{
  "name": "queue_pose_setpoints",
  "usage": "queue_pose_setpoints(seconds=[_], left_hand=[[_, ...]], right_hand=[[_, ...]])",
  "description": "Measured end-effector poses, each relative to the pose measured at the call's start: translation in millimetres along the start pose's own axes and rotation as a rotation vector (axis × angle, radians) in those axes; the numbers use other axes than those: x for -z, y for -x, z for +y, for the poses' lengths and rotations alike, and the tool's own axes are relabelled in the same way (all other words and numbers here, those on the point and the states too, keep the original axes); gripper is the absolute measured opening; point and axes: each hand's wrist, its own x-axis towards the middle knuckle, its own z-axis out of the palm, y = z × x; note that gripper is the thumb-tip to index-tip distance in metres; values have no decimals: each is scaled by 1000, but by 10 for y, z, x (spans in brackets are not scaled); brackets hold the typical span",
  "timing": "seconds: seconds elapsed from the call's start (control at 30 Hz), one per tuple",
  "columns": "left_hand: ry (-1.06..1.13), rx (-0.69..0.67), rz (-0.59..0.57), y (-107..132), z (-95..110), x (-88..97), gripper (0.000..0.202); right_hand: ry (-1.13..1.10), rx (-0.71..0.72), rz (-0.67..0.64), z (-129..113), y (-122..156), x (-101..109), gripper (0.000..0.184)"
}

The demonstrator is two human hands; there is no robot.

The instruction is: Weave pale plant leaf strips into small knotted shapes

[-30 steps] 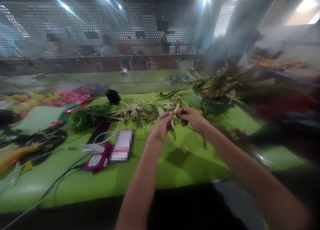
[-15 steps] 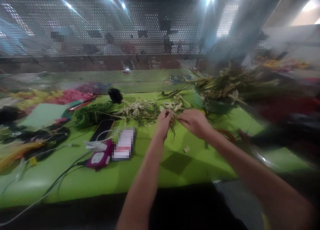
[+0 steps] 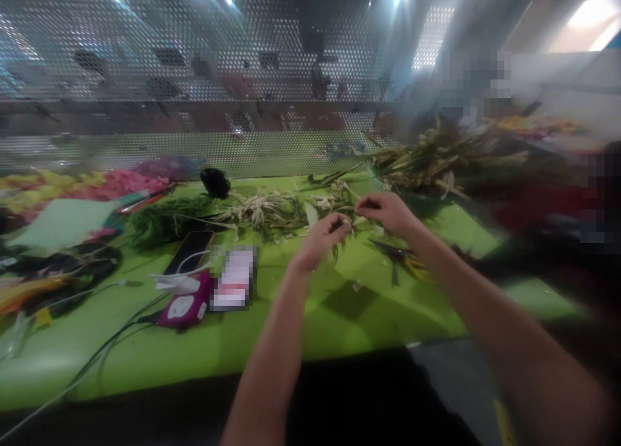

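My left hand (image 3: 324, 238) is closed in a pinch on a thin plant stem with pale parts; thin green ends hang below the fingers. A broad pale-green leaf (image 3: 311, 213) stands up just behind it. My right hand (image 3: 387, 211) is just up and right of it, thumb and fingers pressed together; what they pinch is too small and blurred to name. Beyond both hands lies a row of cut plant stems (image 3: 264, 208) with whitish buds. Scissors (image 3: 395, 249) with yellow handles lie below my right wrist, partly covered by the forearm.
A heap of long green stalks (image 3: 427, 158) is at the back right. Left of the hands are two phones (image 3: 235, 278), a purple power adapter (image 3: 183, 304) with cables, dark green foliage (image 3: 155, 220) and pink and yellow material (image 3: 129, 184). A perforated metal screen (image 3: 242, 64) rises behind the table (image 3: 160, 362).
My right hand has risen slightly away from the table's front edge, and my left hand has turned and shifted right. The yellow-handled scissors show more under my right forearm. The view has shifted slightly.
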Motion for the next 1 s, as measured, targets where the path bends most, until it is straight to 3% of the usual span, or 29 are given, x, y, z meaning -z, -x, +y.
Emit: queue_pose_setpoints(seconds=[0.13, 0.27, 0.4, 0.57, 0.67, 0.8, 0.87, 1.0], left_hand=[[388, 96, 125, 9, -25, 34, 27], [536, 136, 241, -40, -85, 42, 27], [240, 97, 361, -73, -95, 23, 17], [-313, -143, 388, -40, -88, 4, 3], [-445, -227, 236, -22, -86, -16, 3], [-180, -68, -51, -11, -47, -45, 9], [25, 9, -26, -5, -26, -44, 16], [244, 59, 182, -22, -42, -18, 17]], right_hand=[[-158, -138, 15, 123, 50, -87, 34], [-8, 31, -11, 0, 176, -155, 24], [423, 292, -2, -258, 313, -239, 10], [280, 264, -83, -379, 357, -260, 14], [272, 272, -53, -315, 290, -138, 14], [275, 240, 48, -145, 154, 33, 13], [210, 206, 83, -53, 121, 40, 16], [271, 187, 97, 15, 191, -104, 15]])
